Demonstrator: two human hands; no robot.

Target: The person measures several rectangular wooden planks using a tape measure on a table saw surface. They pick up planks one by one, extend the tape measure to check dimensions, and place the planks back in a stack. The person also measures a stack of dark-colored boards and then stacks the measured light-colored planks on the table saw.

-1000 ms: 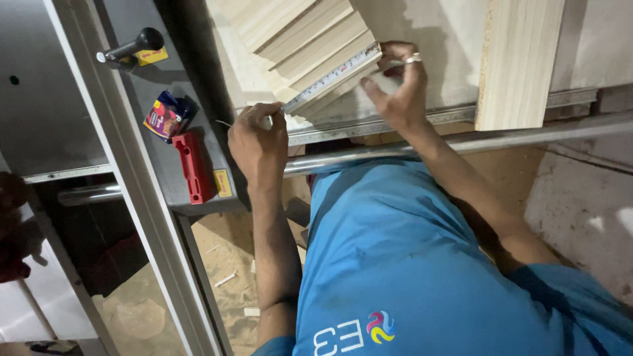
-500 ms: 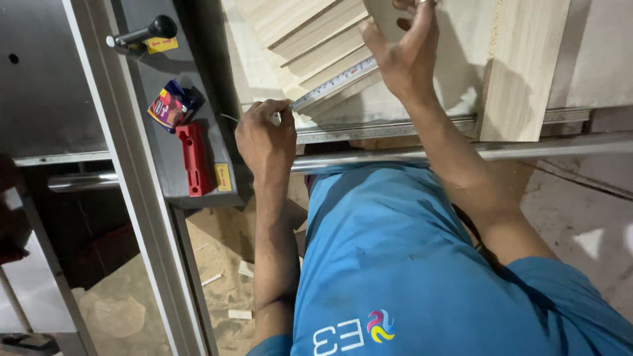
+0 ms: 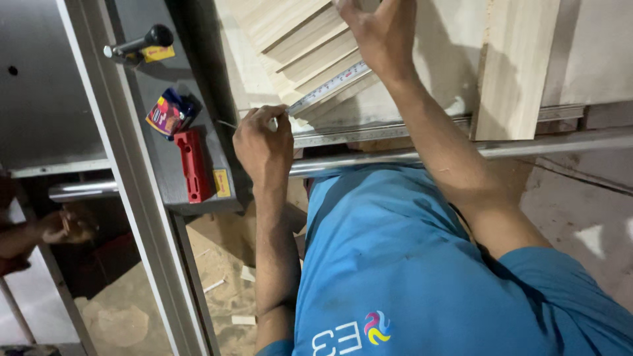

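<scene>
Left hand: my left hand (image 3: 264,142) is closed on a pencil (image 3: 227,123) at the tape measure (image 3: 333,86) low end.
Right hand: my right hand (image 3: 382,33) presses flat on the wooden strips (image 3: 297,39) at 12 o'clock.
Progress: tape laid across stack; I judge marking underway, no mark visible.
Edges: steel rail (image 3: 395,157) at 6 o'clock.
Open room: bare board (image 3: 448,79) toward 3 o'clock.

The right hand (image 3: 379,29) has its fingertips cut off by the top edge, its grip unseen.
</scene>
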